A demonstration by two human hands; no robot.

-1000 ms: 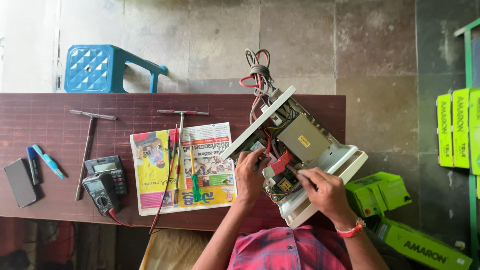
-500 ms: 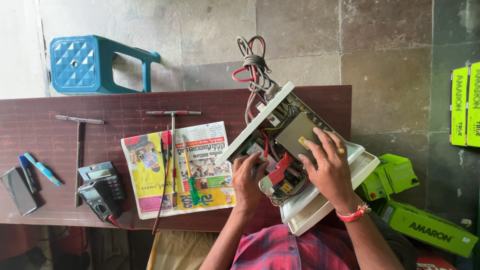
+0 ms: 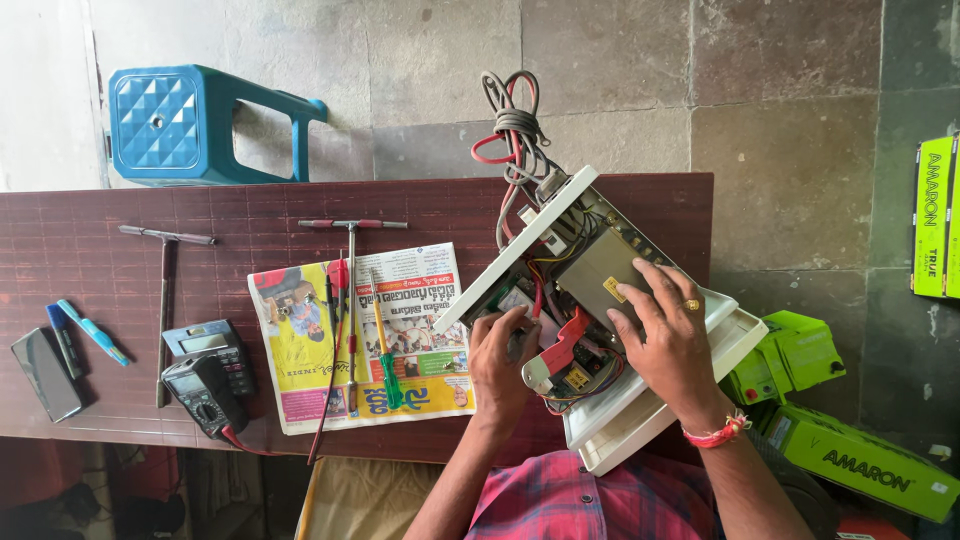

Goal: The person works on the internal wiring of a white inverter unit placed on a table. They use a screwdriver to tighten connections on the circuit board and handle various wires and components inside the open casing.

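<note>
An open white electronic unit (image 3: 700,385) lies tilted at the right end of the dark red table (image 3: 90,250), its wiring and circuit boards exposed. A bundle of grey and red cables (image 3: 510,125) sticks out of its far end. My right hand (image 3: 668,345) lies flat, fingers spread, on the grey metal block (image 3: 590,265) inside the unit. My left hand (image 3: 503,362) reaches into the near left part of the unit, fingers curled round a small grey object (image 3: 516,343) beside a red part (image 3: 565,340).
A newspaper (image 3: 420,300) left of the unit carries screwdrivers (image 3: 384,360) and a T-handle tool (image 3: 351,260). Further left lie another T-handle tool (image 3: 164,300), a multimeter (image 3: 203,392), a calculator, a phone (image 3: 45,373) and pens. A blue stool (image 3: 190,120) and green boxes (image 3: 860,460) stand on the floor.
My right hand has moved from the near part of the unit up onto the grey metal block. My left hand has stayed in the unit's left part.
</note>
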